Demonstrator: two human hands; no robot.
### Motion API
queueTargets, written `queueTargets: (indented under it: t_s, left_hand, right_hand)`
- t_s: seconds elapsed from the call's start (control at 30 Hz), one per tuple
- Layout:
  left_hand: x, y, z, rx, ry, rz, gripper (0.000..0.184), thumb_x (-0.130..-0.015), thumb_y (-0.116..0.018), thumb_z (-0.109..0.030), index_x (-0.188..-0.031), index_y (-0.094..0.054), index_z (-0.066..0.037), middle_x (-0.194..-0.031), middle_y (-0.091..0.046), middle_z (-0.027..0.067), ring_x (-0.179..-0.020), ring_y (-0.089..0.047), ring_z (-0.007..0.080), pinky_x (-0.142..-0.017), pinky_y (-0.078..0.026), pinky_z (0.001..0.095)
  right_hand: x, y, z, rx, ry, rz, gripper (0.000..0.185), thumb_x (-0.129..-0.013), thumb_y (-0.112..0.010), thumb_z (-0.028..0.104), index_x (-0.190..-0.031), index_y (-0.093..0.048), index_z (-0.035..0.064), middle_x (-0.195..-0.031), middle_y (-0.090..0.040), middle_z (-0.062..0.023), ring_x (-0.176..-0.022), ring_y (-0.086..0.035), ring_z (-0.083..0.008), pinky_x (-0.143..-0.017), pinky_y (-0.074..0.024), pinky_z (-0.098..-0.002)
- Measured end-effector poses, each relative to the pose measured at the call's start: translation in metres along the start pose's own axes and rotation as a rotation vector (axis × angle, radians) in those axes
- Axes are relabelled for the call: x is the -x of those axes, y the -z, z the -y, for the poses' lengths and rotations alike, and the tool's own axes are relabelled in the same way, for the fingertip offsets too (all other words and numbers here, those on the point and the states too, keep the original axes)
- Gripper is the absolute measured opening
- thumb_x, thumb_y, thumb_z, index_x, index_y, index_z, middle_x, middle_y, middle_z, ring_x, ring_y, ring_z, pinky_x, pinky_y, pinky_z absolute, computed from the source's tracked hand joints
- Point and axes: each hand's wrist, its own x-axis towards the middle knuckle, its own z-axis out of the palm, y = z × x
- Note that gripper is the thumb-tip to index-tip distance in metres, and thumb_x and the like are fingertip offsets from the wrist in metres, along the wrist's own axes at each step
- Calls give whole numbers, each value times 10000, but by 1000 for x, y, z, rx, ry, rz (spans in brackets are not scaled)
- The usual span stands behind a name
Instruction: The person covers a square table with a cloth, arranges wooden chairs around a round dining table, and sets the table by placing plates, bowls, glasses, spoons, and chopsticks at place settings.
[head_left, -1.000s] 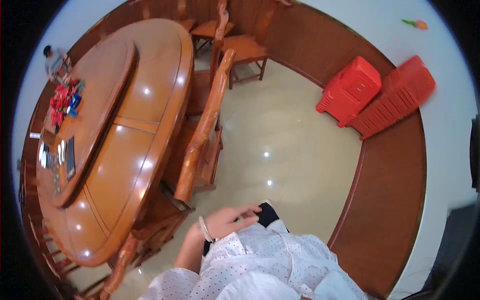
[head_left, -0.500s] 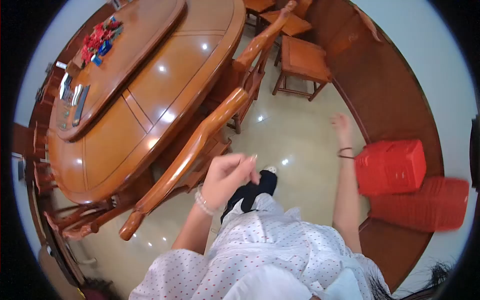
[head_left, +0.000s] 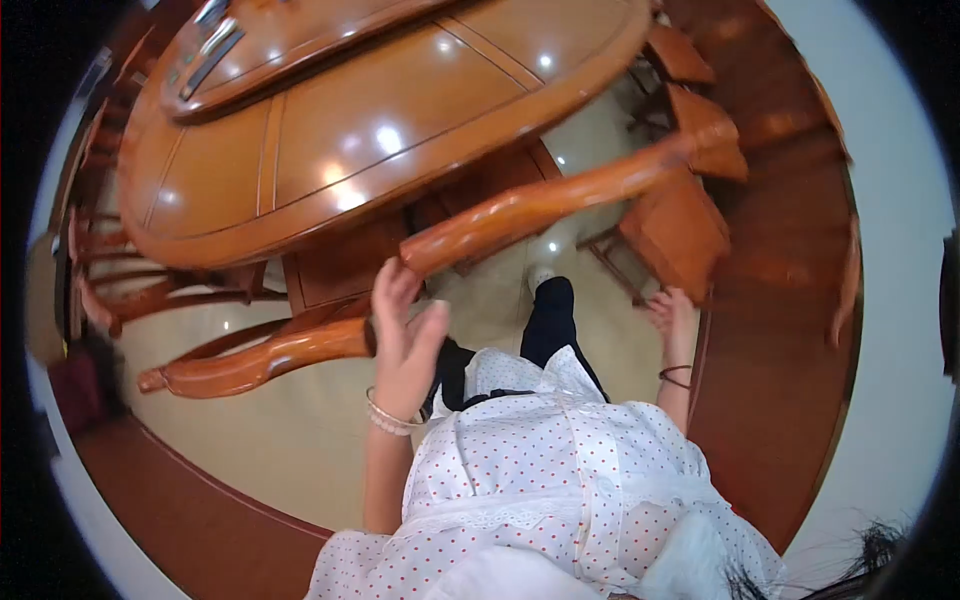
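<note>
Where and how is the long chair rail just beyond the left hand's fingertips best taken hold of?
I would grip the chair rail by its left end, from the near side, with the left hand: fingers over, thumb under. The rail looks thick and rounded, and that end juts out close to the open hand.

No lettering, label, brand, number or sign legible in view.
</note>
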Motion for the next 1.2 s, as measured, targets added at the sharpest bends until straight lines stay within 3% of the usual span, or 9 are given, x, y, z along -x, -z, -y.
queueTargets:
  t_s: [0.07,0.13,0.2,0.4,0.47,0.53,0.6,0.77,1.2]
  left_hand:
    - [-16,-11,26,162,-229,-417,520,-827,-474,-95,-1269,-207,-36,-1272,-309,157,-1182,-312,255,-941,-292,337]
    - [-39,-34,17,220,-177,-796,388,-889,-373,-175,-1234,-264,-33,-1251,-350,167,-1160,-351,247,-953,-292,336]
    - [-55,-46,16,638,-213,-771,451,-884,-341,-349,-1206,-301,-36,-1200,-414,166,-1128,-395,268,-944,-302,381]
    - [-71,-62,33,989,-369,-831,436,-843,-368,-416,-989,-481,-21,-837,-565,136,-864,-525,261,-843,-398,375]
    - [-80,-75,29,1006,-382,-1014,405,-825,-393,-407,-885,-509,-24,-704,-511,91,-735,-496,227,-772,-407,359]
    - [-81,-76,42,1169,-437,-854,387,-806,-413,-421,-783,-488,-42,-630,-434,52,-651,-434,191,-688,-393,325]
    - [-88,-74,43,1129,-432,-916,370,-794,-417,-425,-703,-444,-67,-594,-392,35,-587,-387,162,-605,-369,292]
    - [-66,-84,50,1045,-501,-954,367,-784,-398,-431,-670,-438,-84,-551,-369,18,-502,-359,138,-520,-349,263]
    - [74,-127,92,1103,-580,-978,312,-748,-368,-365,-700,-478,-77,-561,-425,43,-504,-400,162,-508,-359,288]
  right_hand:
    - [-61,-4,49,-143,61,-82,499,-842,-440,419,-1136,-384,19,-1074,-514,-145,-963,-509,-219,-802,-409,-325]
    - [-130,-5,93,-190,91,-20,542,-855,-402,426,-1188,-332,5,-1157,-453,-161,-1054,-444,-241,-884,-354,-348]
    - [-184,-16,128,-222,188,135,578,-852,-378,455,-1215,-308,12,-1188,-426,-154,-1082,-421,-254,-929,-318,-363]
    - [-266,-75,169,-705,-18,575,409,-860,-381,407,-1021,-470,41,-1003,-514,-116,-1008,-461,-228,-880,-355,-358]
    - [-277,-78,165,-969,-96,1072,344,-867,-372,377,-733,-483,81,-677,-505,-41,-741,-502,-176,-797,-386,-336]
    - [-261,-78,171,-1292,-435,1123,374,-867,-376,363,-578,-385,125,-470,-348,27,-518,-403,-121,-751,-379,-313]
    - [-257,-74,169,-1233,-312,1211,372,-867,-375,340,-553,-382,140,-432,-351,40,-450,-361,-93,-734,-369,-295]
    - [-226,-52,171,-1196,-177,1034,376,-866,-361,279,-514,-380,151,-437,-404,27,-436,-371,-87,-583,-307,-243]
    - [-148,72,107,-1150,-73,1095,393,-887,-291,264,-510,-351,171,-403,-359,43,-403,-337,-68,-603,-308,-245]
